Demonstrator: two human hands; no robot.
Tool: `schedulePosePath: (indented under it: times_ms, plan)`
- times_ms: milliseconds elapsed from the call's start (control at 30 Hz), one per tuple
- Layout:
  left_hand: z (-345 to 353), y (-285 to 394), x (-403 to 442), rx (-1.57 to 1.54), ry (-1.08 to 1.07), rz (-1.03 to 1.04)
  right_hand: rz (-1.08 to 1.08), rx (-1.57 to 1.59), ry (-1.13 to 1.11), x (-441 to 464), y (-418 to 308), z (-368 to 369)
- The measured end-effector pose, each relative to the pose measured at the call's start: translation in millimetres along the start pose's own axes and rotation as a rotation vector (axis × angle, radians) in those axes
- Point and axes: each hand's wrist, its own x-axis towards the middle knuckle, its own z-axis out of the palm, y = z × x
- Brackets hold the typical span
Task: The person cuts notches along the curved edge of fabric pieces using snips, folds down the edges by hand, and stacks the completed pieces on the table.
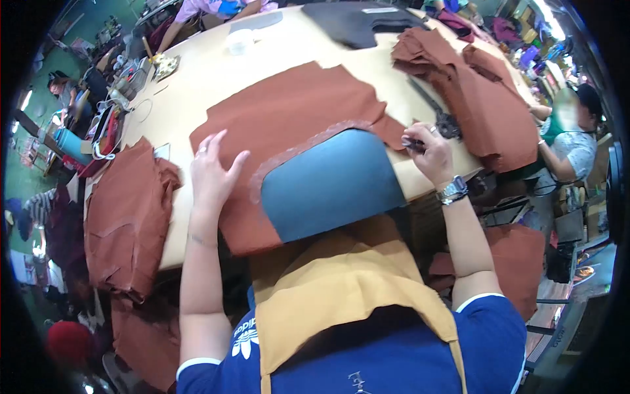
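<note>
A rust-brown cloth panel [289,105] is spread on the table in front of me. Over its near part lies a dark blue-grey flat template [335,187] with a curved top edge, and a pale, smudged band runs along the cloth beside that curve. My left hand [211,167] is over the panel's left side, fingers and thumb apart, holding nothing. At the panel's right end, my right hand [433,157] is closed around a small dark tool [413,144], whose kind I cannot make out. Just right of that hand lie black-handled scissors [447,123].
Folded brown cloth [128,217] hangs over the table's left edge, with another brown cloth stack [476,98] at right. Dark pieces [357,23] and a white round object [240,42] are at the back of the table [190,92]. A co-worker [571,144] is at right.
</note>
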Motion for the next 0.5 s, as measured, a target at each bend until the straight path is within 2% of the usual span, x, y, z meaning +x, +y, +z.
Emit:
schedulePosePath:
  times_ms: [100,200,233,333,367,467,500]
  plan:
    - [-35.7,2.2,-55.6,0.407,-0.049,-0.232,-0.077,0.135,-0.147,14.4,-51.4,13.0]
    - [-34.8,2.9,-88.4,0.462,-0.047,-0.239,-0.256,0.240,-0.322,19.4,-94.6,57.8]
    - [-33.1,2.8,-93.0,0.401,-0.014,-0.195,-0.336,0.228,-0.341,20.0,-108.8,75.2]
    - [-24.5,-2.3,-89.0,0.335,-0.100,-0.230,-0.492,0.156,-0.345,22.6,-137.7,123.6]
    - [-23.7,-0.2,-85.3,0.278,-0.145,-0.223,-0.437,0.125,-0.380,25.6,-142.4,133.7]
    - [-14.0,-3.3,-74.1,-0.306,-0.066,-0.427,-0.311,0.296,-0.383,37.0,-154.2,131.0]
    - [-5.5,-10.6,-75.0,-0.607,-0.049,-0.418,-0.143,0.495,-0.377,35.7,-167.8,116.8]
